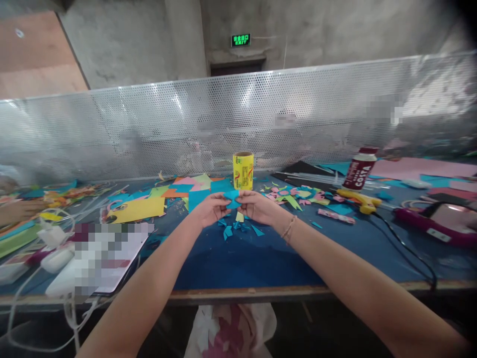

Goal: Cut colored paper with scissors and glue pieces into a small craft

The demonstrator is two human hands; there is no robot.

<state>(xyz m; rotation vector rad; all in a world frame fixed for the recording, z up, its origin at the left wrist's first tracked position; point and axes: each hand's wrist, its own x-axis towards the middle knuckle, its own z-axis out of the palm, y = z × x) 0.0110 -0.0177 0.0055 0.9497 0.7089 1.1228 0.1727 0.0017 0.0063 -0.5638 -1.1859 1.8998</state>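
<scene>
Currently, your left hand [215,210] and right hand [255,206] pinch one small blue paper piece [233,199] between them, fingertips closed on it from both sides, over the counter [242,271]. It looks mid-handling; too small to tell if it's folded. Done, apparently: several loose blue bits [228,232] just below your hands, plus mixed coloured pieces [305,194] off to their right. Left over: bigger paper sheets [137,210] left of your hands, seemingly unworked. Yellow roll [243,171] stands upright just beyond your hands, untouched.
</scene>
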